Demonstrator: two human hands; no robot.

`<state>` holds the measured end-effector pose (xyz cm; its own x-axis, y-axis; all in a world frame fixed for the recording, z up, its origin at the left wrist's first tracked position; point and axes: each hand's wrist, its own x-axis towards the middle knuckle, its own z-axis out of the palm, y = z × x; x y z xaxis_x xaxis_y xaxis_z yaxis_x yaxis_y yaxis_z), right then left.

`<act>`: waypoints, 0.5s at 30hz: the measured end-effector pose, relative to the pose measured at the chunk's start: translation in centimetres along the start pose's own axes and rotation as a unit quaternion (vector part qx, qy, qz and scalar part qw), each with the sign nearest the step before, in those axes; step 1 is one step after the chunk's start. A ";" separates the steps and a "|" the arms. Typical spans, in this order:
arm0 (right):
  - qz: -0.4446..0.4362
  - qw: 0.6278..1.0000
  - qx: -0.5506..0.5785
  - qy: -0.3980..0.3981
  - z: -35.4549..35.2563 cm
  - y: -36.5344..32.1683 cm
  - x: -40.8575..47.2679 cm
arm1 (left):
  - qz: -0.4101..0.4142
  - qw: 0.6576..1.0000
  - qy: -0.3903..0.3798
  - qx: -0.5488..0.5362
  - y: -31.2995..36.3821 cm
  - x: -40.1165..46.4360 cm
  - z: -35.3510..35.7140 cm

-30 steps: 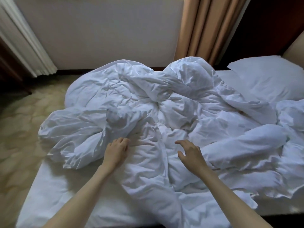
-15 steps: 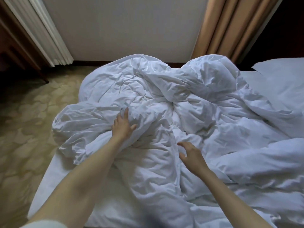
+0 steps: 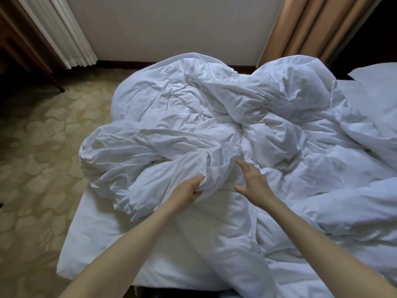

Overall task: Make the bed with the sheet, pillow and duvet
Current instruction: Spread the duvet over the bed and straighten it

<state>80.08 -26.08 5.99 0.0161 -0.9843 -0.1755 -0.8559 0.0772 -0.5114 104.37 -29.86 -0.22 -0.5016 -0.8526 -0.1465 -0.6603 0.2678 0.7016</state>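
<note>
— Since before, our left hand [image 3: 189, 191] had pulled back, gripping a duvet [image 3: 214, 125] fold; right hand [image 3: 254, 183] spread beside it.
— Duvet lay bunched on the sheet [image 3: 90, 239]; pillow [image 3: 378, 91] far right, carpet [image 3: 38, 158] left.

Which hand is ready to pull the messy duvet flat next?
Probably the left hand: its fingers already grip a fold of the crumpled duvet. The right hand is open with spread fingers beside that fold, holding nothing.
</note>
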 end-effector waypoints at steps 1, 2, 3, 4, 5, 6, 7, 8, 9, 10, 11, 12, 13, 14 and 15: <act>0.000 1.000 -0.021 0.003 0.5 -0.9 0.3 | 0.026 1.000 -0.006 -0.009 -0.6 -1.2 -0.7; 0.005 0.999 -0.041 -0.001 1.0 -1.8 0.5 | 0.038 0.999 -0.018 -0.023 -1.3 -2.6 -1.4; 0.010 0.998 -0.061 -0.011 1.7 -2.8 0.6 | 0.044 0.998 -0.033 -0.039 -2.2 -4.0 -2.2; 0.012 0.996 -0.086 -0.022 2.3 -3.9 0.7 | 0.047 0.996 -0.053 -0.054 -3.1 -5.5 -3.3; 0.011 0.993 -0.114 -0.032 3.0 -5.0 0.6 | 0.055 0.993 -0.076 -0.069 -4.2 -6.8 -4.1; 0.010 0.989 -0.143 -0.042 3.7 -6.0 0.3 | 0.059 0.990 -0.104 -0.079 -5.3 -8.3 -5.1; 0.014 0.984 -0.170 -0.053 4.5 -7.2 -0.1 | 0.060 0.985 -0.132 -0.089 -6.3 -9.7 -6.0; 0.020 0.979 -0.192 -0.066 5.4 -8.2 -0.6 | 0.061 0.981 -0.156 -0.095 -7.3 -11.0 -7.0; 0.024 0.972 -0.217 -0.083 6.5 -9.4 -1.1 | 0.065 0.979 -0.164 -0.100 -8.5 -12.2 -7.9; 0.028 0.965 -0.239 -0.102 7.8 -10.5 -1.6 | 0.063 0.981 -0.156 -0.099 -9.5 -13.2 -8.9; 0.033 0.960 -0.251 -0.119 9.2 -11.7 -2.2 | 0.052 0.983 -0.142 -0.103 -10.7 -14.3 -9.7; 0.038 0.960 -0.245 -0.126 10.5 -12.9 -2.7 | 0.033 0.986 -0.122 -0.110 -11.6 -15.4 -10.4; 0.043 0.966 -0.224 -0.123 11.9 -14.1 -3.4 | 0.013 0.986 -0.102 -0.130 -12.4 -16.4 -11.1; 0.047 0.974 -0.194 -0.112 13.2 -15.4 -4.2 | 0.001 0.985 -0.088 -0.148 -12.9 -17.7 -11.9; 0.050 0.981 -0.161 -0.099 14.4 -16.5 -5.0 | -0.006 0.983 -0.075 -0.168 -13.5 -18.8 -12.6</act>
<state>101.59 -20.15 3.22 -0.0042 -0.9219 -0.3873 -0.9765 0.0873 -0.1972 129.76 -23.09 1.79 -0.5888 -0.7722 -0.2388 -0.4562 0.0736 0.8868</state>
